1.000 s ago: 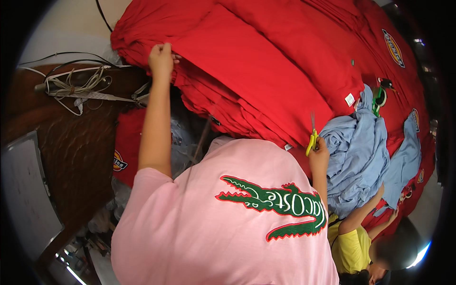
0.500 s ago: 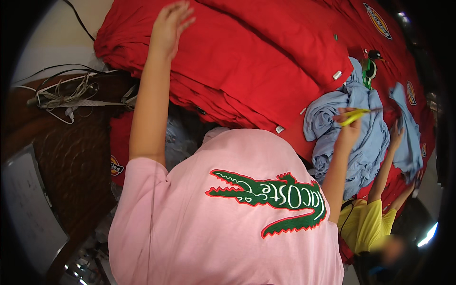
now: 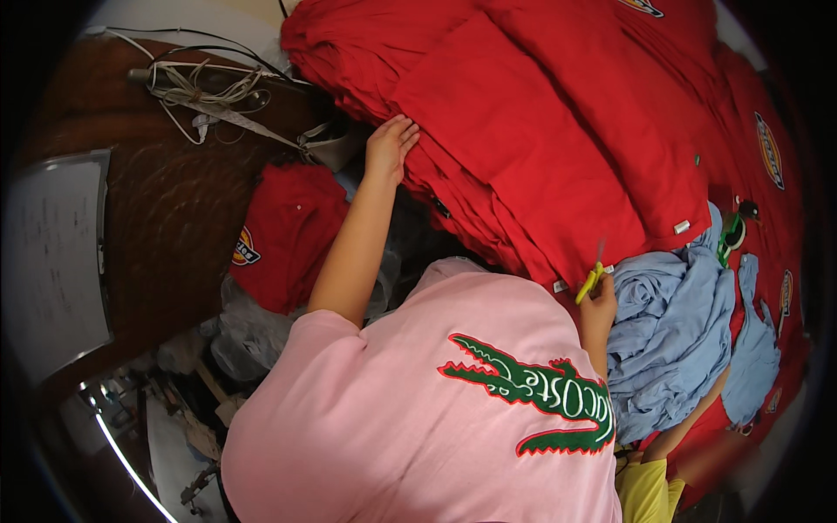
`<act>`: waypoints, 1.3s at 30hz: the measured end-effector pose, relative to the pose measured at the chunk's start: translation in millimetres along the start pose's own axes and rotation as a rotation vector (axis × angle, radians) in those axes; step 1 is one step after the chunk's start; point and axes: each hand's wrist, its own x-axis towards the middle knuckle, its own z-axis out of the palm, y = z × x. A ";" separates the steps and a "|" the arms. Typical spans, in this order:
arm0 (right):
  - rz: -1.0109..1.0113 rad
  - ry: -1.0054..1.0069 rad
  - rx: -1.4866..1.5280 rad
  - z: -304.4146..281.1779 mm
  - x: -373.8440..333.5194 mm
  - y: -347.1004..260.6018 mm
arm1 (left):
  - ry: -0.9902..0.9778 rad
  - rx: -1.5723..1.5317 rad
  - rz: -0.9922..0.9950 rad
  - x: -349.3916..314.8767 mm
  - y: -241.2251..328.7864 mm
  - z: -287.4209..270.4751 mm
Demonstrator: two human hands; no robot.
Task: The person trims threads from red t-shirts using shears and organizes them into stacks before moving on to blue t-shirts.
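A thick pile of red garments (image 3: 532,131) lies in front of me. At its left edge rests my left hand (image 3: 395,148), open, its fingers stretched along the fabric and holding nothing. Scissors with yellow handles (image 3: 590,283) are in my right hand (image 3: 599,307), whose fingers are closed round them. Their blades, slightly blurred, point away from me over the near corner of the red pile. Small white labels (image 3: 561,286) stick out at that edge. Right beside my right hand is a crumpled heap of light blue fabric (image 3: 671,331).
At the far right, a co-worker in a yellow shirt (image 3: 645,490) reaches an arm toward a light blue piece (image 3: 751,357). A green roll (image 3: 734,240) lies by the blue heap. Left are tangled cables (image 3: 209,91), a whiteboard (image 3: 61,261), a red bundle (image 3: 292,235) and clear plastic bags (image 3: 248,327).
My left hand has come down from above the red pile to its left edge. My right hand has carried the scissors from over the blue fabric to the red corner. The view has shifted.
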 end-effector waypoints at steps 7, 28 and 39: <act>0.159 -0.047 0.127 -38.4 -9.7 -7.8 | 0.102 0.130 0.058 23.5 -10.3 15.9; -0.451 -0.408 -0.500 112.0 119.7 -222.8 | -0.333 0.338 0.479 -33.7 -3.8 47.9; -0.447 -0.542 -0.318 142.8 140.8 -219.9 | -0.410 0.262 0.433 -34.9 19.4 52.8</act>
